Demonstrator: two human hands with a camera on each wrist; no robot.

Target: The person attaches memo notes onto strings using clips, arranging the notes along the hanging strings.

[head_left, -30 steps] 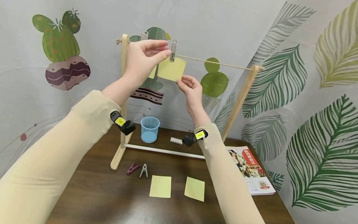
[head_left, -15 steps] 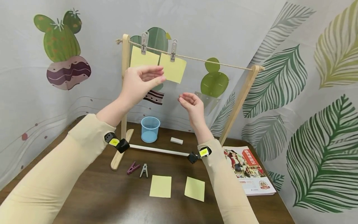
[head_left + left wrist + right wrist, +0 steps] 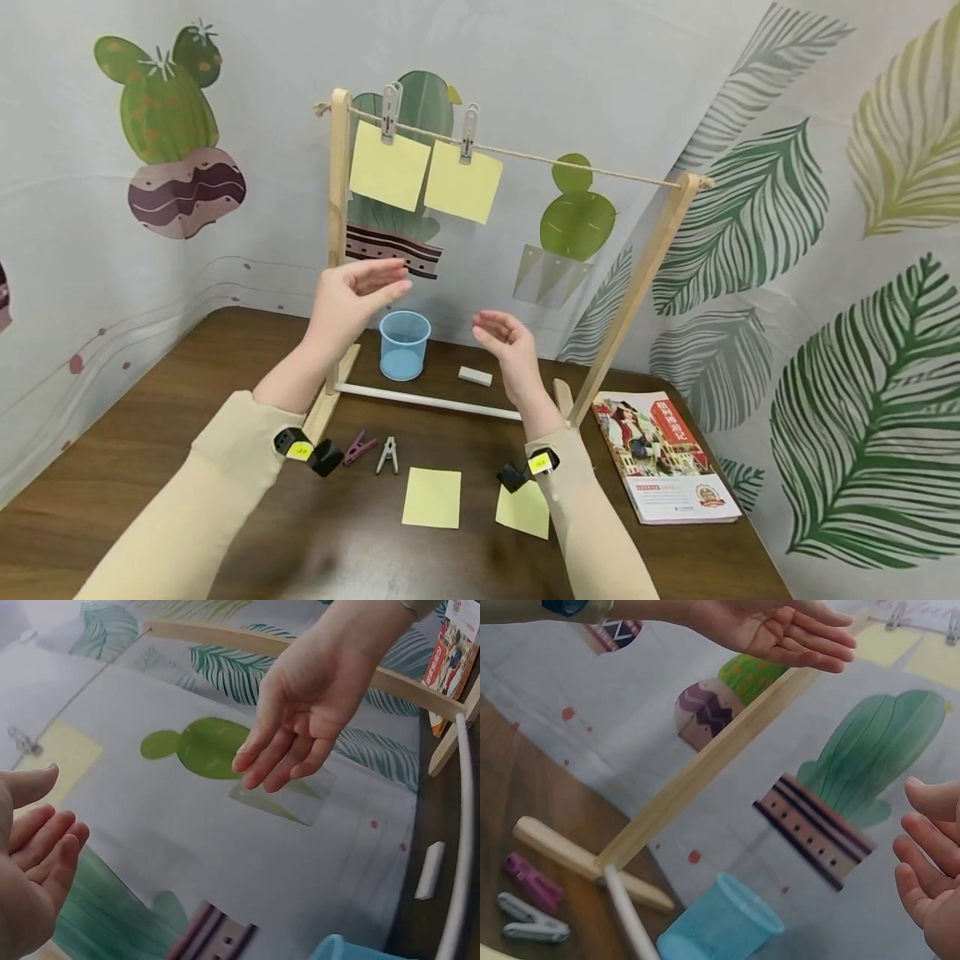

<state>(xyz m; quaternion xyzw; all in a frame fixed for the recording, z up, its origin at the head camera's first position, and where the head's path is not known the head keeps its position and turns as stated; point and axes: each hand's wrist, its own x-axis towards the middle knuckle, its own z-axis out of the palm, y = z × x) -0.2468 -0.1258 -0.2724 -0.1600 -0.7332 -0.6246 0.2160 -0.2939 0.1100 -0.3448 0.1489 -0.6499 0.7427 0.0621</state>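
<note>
Two yellow sticky notes hang side by side from a rope (image 3: 570,162): the left note (image 3: 390,167) under one grey clothespin (image 3: 391,112), the right note (image 3: 462,183) under another grey clothespin (image 3: 469,133). Below them my left hand (image 3: 352,300) floats in the air with relaxed fingers and holds nothing. My right hand (image 3: 512,354), likewise bare, is lower and to the right, in front of the frame's white bar. On the table lie two more sticky notes, one in the middle (image 3: 432,497) and one partly behind my right wrist (image 3: 523,510). A purple clothespin (image 3: 359,448) and a grey clothespin (image 3: 387,456) lie left of them.
The rope is strung between the wooden posts of a stand, its right post (image 3: 637,292) leaning outward. Behind the white bar (image 3: 431,402) are a blue mesh cup (image 3: 404,346) and a white block (image 3: 475,377). A magazine (image 3: 663,458) lies at the right.
Both hands have let go at the right hanging note and come down and away from the rope. That note now hangs freely from its clothespin, and the left one is fully uncovered.
</note>
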